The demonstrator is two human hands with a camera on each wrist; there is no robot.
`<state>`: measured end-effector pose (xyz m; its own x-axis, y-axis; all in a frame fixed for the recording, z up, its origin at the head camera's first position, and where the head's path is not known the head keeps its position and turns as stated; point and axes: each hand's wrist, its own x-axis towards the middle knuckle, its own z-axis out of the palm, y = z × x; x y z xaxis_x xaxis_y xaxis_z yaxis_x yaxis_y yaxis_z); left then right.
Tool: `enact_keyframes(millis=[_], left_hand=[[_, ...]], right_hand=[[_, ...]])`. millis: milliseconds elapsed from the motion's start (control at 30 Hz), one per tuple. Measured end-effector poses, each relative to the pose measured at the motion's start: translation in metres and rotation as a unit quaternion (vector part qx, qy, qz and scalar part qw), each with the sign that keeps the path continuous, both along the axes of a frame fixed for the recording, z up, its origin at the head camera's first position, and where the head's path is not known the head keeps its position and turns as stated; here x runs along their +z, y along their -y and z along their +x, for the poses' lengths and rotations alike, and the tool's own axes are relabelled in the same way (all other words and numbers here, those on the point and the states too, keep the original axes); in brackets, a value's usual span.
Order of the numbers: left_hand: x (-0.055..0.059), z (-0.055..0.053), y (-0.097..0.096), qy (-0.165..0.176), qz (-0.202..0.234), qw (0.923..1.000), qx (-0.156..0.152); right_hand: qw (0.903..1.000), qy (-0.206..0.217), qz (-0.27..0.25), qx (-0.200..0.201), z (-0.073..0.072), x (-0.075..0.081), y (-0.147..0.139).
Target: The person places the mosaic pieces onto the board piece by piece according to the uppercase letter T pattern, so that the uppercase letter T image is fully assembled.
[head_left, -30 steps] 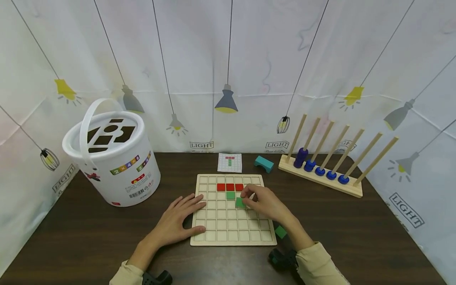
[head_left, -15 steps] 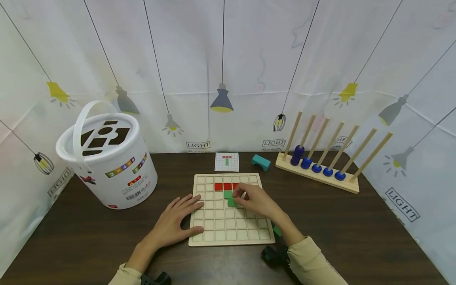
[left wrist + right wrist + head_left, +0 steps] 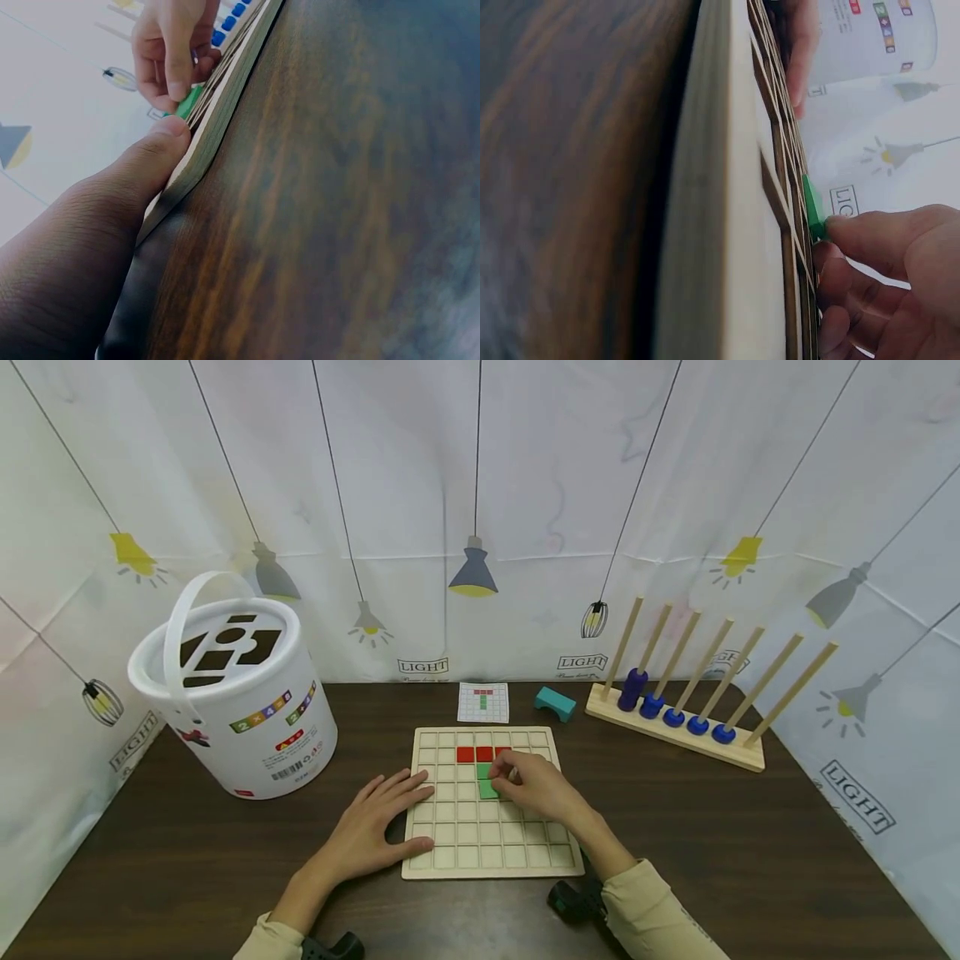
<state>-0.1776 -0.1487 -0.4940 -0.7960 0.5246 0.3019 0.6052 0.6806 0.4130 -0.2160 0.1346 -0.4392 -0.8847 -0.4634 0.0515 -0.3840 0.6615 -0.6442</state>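
A wooden grid board (image 3: 450,857) lies on the dark table. My left hand (image 3: 367,831) rests spread on its left edge, thumb near the lower left corner. My right hand (image 3: 536,785) pinches a green square tile (image 3: 488,789) between thumb and fingers. In the right wrist view that green tile (image 3: 814,208) is tilted, one edge down at the grid. Just above it in the head view, another green tile (image 3: 483,771) sits in a cell. Over that runs a row of red tiles (image 3: 483,754), the right one partly hidden by my right fingers.
Behind the board lies a pattern card (image 3: 483,702) with a red and green T. A teal arch block (image 3: 555,702) is beside it. A white lidded bucket (image 3: 247,718) stands at left. At right is a wooden peg stand (image 3: 675,727) with blue and purple beads.
My right hand has moved left with the green tile, to below the seated green one. A loose green tile right of the board is now hidden by my right forearm. My left hand stays put.
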Motion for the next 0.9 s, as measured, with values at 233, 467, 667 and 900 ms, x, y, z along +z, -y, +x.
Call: enact_keyframes(millis=[233,467,667,900], left_hand=[[-0.003,0.001,-0.001,-0.006,-0.003,1.0,-0.001],[-0.001,0.0,0.0,-0.007,-0.011,0.9999,0.003],[-0.001,-0.001,0.001,-0.009,-0.009,0.9999,0.0],[-0.001,-0.001,-0.001,-0.011,-0.012,0.9999,0.001]], right_hand=[[0.9998,-0.004,0.015,-0.012,0.002,-0.001,0.003],[0.9998,-0.006,0.014,-0.012,0.002,-0.002,0.004],[0.9999,-0.006,-0.004,-0.009,0.003,0.001,-0.001],[0.9995,-0.019,-0.009,-0.023,0.008,0.014,-0.025]])
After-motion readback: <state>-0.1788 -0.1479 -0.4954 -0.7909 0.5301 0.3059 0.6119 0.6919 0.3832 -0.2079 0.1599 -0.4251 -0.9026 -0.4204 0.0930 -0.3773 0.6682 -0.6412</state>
